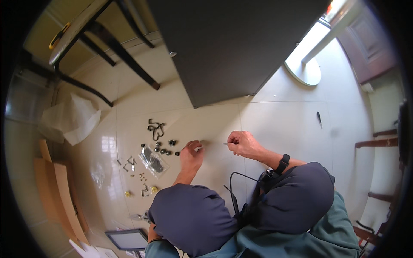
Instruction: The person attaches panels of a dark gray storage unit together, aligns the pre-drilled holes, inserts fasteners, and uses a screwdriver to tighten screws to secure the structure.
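My right hand (pixel 243 144) is held over the pale tiled floor, its thumb and fingers pinched on a thin, light-coloured small piece (pixel 225 143) that sticks out to the left. My left hand (pixel 192 155) is a little to its left, fingers curled round a small whitish thing (pixel 198 149) too small to name. Close to the left hand lie several black round knobs (pixel 163 151) and a clear plastic bag (pixel 153 161) with dark parts inside. Black bent hooks (pixel 156 128) rest just beyond them. Nearer me are small metal brackets (pixel 130 163) and a brass-coloured fitting (pixel 154 189).
A large dark grey cabinet (pixel 232 47) stands ahead. A screwdriver (pixel 319 119) lies at the right. To the left are a chair (pixel 109 43) with a yellow-handled cutter (pixel 59 36), a white sheet (pixel 79 117) and a cardboard box (pixel 56 185). A dark-framed panel (pixel 127 240) sits lower left.
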Motion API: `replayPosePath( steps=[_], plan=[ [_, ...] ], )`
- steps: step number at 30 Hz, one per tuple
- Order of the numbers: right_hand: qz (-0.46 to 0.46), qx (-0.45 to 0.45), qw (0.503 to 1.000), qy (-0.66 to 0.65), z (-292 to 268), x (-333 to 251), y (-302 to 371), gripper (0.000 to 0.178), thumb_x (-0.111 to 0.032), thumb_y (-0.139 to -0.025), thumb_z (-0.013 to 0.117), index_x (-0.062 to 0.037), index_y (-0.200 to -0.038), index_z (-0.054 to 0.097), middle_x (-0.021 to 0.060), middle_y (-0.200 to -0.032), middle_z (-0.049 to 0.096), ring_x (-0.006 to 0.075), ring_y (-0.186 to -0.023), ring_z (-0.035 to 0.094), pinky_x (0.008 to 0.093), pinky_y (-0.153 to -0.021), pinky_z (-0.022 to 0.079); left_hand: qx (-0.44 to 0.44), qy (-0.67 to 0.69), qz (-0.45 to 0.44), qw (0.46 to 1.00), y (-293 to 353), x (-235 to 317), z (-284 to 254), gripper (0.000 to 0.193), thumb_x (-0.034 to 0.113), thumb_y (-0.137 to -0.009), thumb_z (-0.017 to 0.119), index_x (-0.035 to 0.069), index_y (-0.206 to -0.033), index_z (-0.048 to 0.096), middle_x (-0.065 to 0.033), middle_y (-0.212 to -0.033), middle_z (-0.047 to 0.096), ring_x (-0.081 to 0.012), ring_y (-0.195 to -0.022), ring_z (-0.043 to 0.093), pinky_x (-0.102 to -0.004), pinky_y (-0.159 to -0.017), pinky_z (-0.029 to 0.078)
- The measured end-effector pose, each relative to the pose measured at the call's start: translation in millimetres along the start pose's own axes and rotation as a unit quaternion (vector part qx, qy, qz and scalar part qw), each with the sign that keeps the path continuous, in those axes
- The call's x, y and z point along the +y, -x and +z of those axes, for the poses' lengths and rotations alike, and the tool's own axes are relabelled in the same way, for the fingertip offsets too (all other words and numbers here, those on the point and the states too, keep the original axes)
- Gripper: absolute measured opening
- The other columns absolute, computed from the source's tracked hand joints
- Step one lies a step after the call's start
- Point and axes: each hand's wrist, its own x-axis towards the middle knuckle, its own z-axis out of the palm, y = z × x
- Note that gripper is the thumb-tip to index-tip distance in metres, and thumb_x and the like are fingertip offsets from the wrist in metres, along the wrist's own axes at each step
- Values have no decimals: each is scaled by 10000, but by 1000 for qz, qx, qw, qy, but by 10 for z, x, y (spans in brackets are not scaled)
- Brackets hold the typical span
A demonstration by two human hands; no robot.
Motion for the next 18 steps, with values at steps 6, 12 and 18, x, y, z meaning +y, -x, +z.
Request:
replayPosePath(
  steps=[6,12,18],
  plan=[
    [-85,87,992,-22,-208,-73,50,137,-114,-797,599,20,-826,602,103,-655,638,182,-573,601,316,-591,503,-173,238,-190,937,-582,523,-992,275,180,-863,662,-34,-1036,648,-119,-866,703,-152,-622,656,-253,-532,499],
    [-133,200,968,-78,-622,34,137,93,-82,-805,606,10,-820,600,92,-648,636,160,-560,600,301,-567,497,-229,214,-88,946,-1135,1531,-2285,258,172,-870,633,-39,-1017,641,-155,-875,694,-172,-609,650,-244,-453,491],
    [-111,262,943,-171,-947,253,360,93,-74,-861,580,17,-846,592,35,-655,610,78,-551,576,223,-504,474,-301,134,7,944,-1214,2689,-2609,251,170,-844,637,-68,-922,647,-163,-809,686,-173,-564,636,-238,-410,460]
  ],
)
